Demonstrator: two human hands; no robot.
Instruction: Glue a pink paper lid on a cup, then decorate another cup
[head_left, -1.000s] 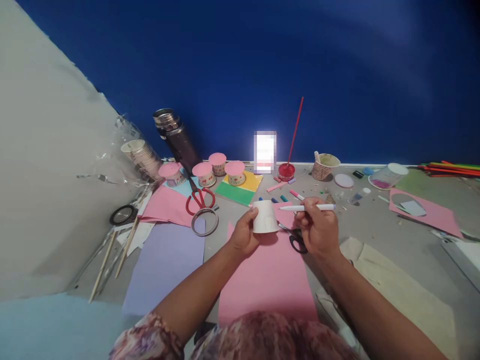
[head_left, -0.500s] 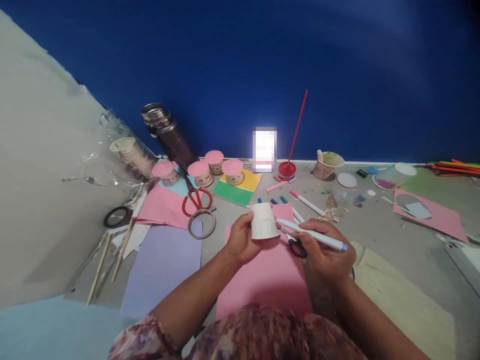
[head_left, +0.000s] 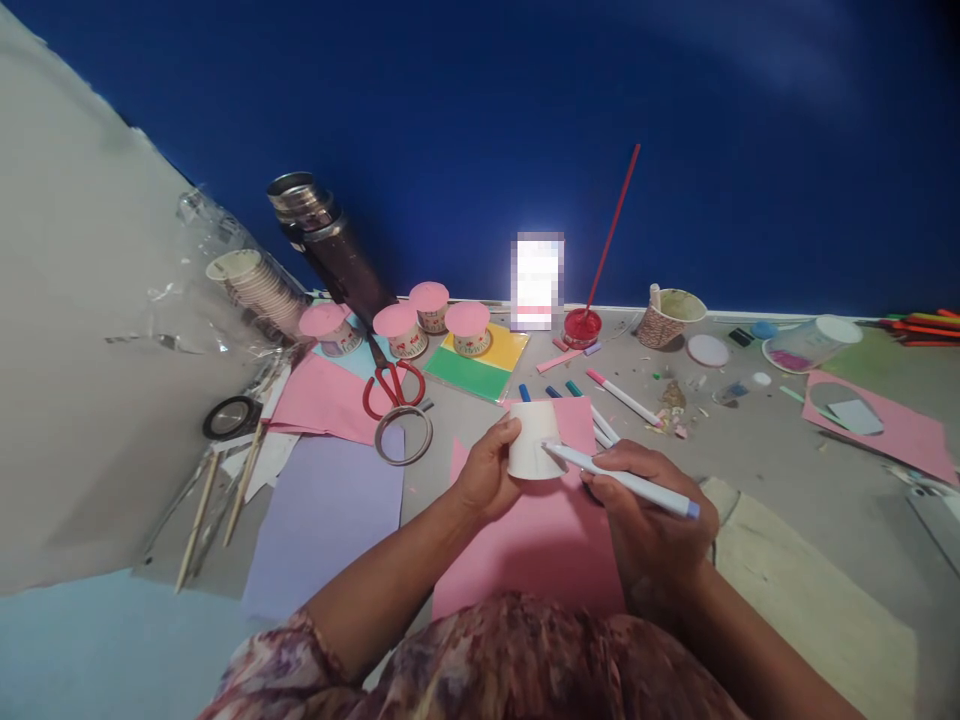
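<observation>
My left hand (head_left: 486,470) grips a small white paper cup (head_left: 531,440), held upside down just above a pink paper sheet (head_left: 525,540). My right hand (head_left: 645,505) is closed on a white marker with a pale blue cap end (head_left: 622,480). The marker's tip touches the cup's side wall. Both hands hover over the pink sheet in the middle of the grey table (head_left: 757,440).
Red scissors (head_left: 390,385), a tape ring (head_left: 405,437), a lilac sheet (head_left: 330,510) and pink-topped cups (head_left: 397,330) lie to the left. A flask (head_left: 330,250), a stack of cups (head_left: 259,285), a red paint pot with a stick (head_left: 583,325), loose markers (head_left: 622,395) and a lit phone (head_left: 537,280) stand further back.
My right hand turned the marker from level above the cup to pointing down-left, and brought its tip onto the cup's side. The black scissors under it are now hidden.
</observation>
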